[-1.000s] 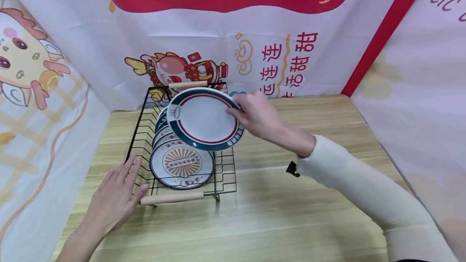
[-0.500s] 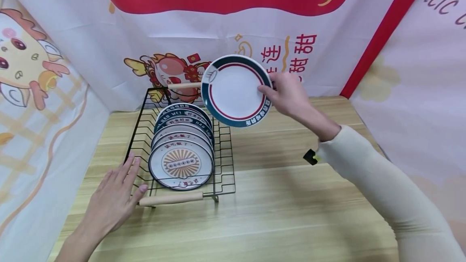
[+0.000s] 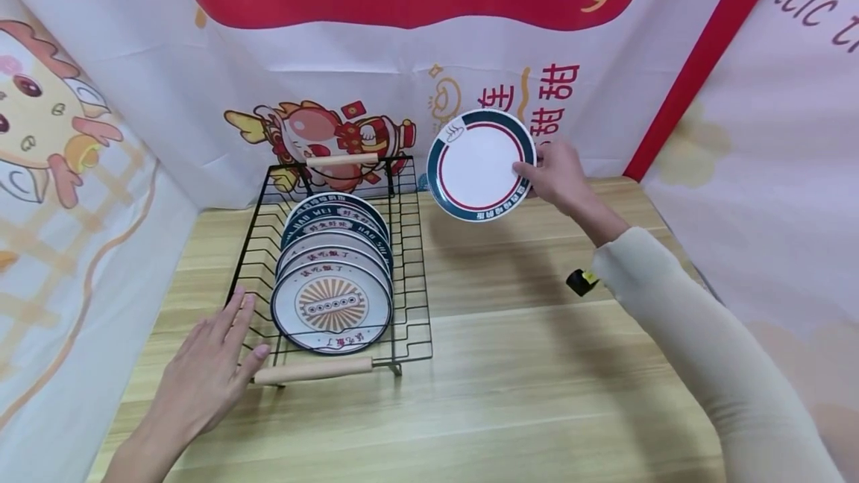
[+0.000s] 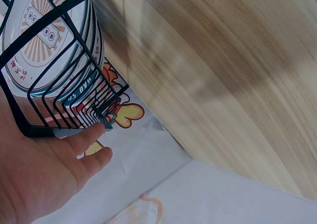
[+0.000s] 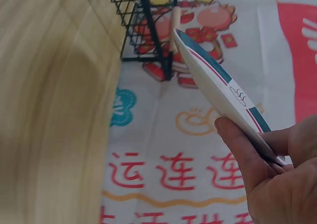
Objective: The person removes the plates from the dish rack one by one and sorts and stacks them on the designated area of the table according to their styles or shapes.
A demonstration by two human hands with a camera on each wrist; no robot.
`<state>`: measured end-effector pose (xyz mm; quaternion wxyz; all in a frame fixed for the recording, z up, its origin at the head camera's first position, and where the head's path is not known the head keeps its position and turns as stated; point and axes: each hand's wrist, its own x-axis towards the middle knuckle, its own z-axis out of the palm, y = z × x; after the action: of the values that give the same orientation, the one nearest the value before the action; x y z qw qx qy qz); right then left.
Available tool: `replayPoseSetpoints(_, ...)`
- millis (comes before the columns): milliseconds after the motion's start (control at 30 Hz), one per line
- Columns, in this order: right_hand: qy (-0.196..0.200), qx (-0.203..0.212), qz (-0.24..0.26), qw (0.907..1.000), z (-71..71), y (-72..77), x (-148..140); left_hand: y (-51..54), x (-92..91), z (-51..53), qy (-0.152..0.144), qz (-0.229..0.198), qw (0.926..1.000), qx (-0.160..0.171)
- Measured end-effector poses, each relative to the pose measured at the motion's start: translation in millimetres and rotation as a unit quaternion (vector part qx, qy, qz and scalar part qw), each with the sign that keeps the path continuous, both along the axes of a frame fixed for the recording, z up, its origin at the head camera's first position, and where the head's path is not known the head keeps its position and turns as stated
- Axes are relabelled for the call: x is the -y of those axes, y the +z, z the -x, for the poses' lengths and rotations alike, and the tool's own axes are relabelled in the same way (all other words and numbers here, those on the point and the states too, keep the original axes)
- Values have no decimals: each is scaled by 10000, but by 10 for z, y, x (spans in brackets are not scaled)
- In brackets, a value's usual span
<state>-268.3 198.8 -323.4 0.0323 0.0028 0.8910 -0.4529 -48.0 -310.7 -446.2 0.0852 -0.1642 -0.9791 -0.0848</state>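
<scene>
In the head view my right hand (image 3: pixel 560 176) pinches a white plate (image 3: pixel 479 166) with a dark green rim and a red ring, thumb on its face. The plate is held in the air, right of the black wire dish rack (image 3: pixel 416 282). From the right wrist view, the same plate (image 5: pixel 223 90) appears nearly edge-on between thumb and fingers. My left hand (image 3: pixel 204 371) rests with extended fingers against the rack's near left corner; in the left wrist view the hand (image 4: pixel 54 169) touches its wire side. Several plates stand in a row in the rack, the front plate (image 3: pixel 332 308) bearing an orange sunburst.
The rack has a wooden handle (image 3: pixel 315 370) at the near end and another wooden handle (image 3: pixel 342 159) at the far end. It stands on a wood-grain table (image 3: pixel 503 371). A printed cloth (image 3: pixel 376 58) hangs behind, with more cloth at both sides.
My right hand has carried the green-rimmed plate from over the rack to the right, clear of it, uncovering the plates behind. My left hand stays at the rack's corner.
</scene>
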Motion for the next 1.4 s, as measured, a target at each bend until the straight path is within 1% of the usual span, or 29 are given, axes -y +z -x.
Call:
replayPoseSetpoints(100,-190,447,414,9980,57,-116,-43,2,-5,-10,7,10,10000,7)
replayPoseSetpoints(233,-321,793,767,9934,109,-288,-63,4,-9,-13,9,8,10000,-13)
replayPoseSetpoints(600,-550,1062,945,9883,193,-767,2,-4,-7,-1,-1,-40,10000,-20)
replayPoseSetpoints(733,-622,1158,840,9878,220,-944,20,-3,-3,3,20,-11,10000,-3)
replayPoseSetpoints(933,-766,1385,250,9871,284,-1179,-9,-5,-4,16,32,-11,10000,30)
replayPoseSetpoints(1000,-788,1511,227,9851,290,-1238,-20,-7,-3,21,22,9,10000,16)
replayPoseSetpoints(1167,-868,1722,443,9802,279,-1343,-4,-12,1,28,2,29,10000,15)
replayPoseSetpoints(1400,-859,1762,615,9787,282,-1425,34,-17,2,23,18,42,10000,6)
